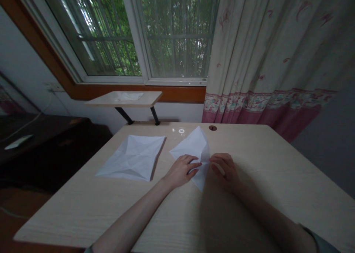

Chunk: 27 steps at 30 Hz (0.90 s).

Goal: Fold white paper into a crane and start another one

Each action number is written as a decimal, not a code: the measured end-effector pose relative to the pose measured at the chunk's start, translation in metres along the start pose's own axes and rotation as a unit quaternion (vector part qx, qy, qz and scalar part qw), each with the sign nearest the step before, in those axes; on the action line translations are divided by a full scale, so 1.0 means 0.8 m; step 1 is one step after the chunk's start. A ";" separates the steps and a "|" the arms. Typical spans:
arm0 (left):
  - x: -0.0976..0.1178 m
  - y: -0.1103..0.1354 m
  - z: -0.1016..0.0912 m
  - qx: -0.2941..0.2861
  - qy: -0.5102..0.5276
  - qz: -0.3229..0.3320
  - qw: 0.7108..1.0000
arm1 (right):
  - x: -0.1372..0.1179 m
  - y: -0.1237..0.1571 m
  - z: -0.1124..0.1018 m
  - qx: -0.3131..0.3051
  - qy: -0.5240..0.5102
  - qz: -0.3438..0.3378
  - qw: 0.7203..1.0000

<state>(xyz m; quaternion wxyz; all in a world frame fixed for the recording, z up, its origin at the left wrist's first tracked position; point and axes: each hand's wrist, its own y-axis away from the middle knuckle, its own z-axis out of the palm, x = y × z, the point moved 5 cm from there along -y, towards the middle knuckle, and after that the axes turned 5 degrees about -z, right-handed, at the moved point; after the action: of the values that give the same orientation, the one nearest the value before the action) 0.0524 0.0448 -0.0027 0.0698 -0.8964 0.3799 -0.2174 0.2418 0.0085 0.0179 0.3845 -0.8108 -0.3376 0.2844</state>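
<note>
A folded white sheet of paper (194,144) lies on the table, its far corner pointing toward the window and its near corner toward me. My left hand (183,171) rests on its left part, fingers stretched out flat over the paper. At the sheet's right edge is my right hand (226,169), its fingers curved and the tips of thumb and forefinger close together on the paper's corner. The exact contact there is small and hard to see. Left of my hands lies a second white paper (135,157), spread out with crease lines across it.
The pale wooden table (277,171) has a round cable hole (212,128) near its back edge. A small raised shelf (105,98) at the back left carries another white paper (130,96). A curtain (249,60) hangs beyond; a dark cabinet (74,138) stands at left.
</note>
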 end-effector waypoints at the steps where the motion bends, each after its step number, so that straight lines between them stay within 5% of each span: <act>1: 0.001 0.001 0.000 0.000 -0.004 0.001 1.000 | -0.001 0.000 0.000 0.000 0.026 -0.018 1.000; 6: 0.004 0.003 0.000 0.008 -0.014 0.008 1.000 | -0.005 -0.001 0.002 -0.024 0.128 -0.063 0.989; 15: 0.017 0.005 -0.012 0.046 0.048 0.036 0.997 | 0.008 0.004 0.021 -0.067 0.184 -0.026 0.980; 27: 0.029 0.007 -0.007 -0.058 0.151 0.005 0.987 | 0.039 0.007 0.021 -0.098 0.173 0.012 0.980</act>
<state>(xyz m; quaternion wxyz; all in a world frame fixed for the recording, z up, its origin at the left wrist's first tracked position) 0.0603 0.0247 0.0079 -0.0392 -0.8541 0.4022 -0.3276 0.2505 0.0369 -0.0017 0.3522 -0.8854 -0.2825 0.1103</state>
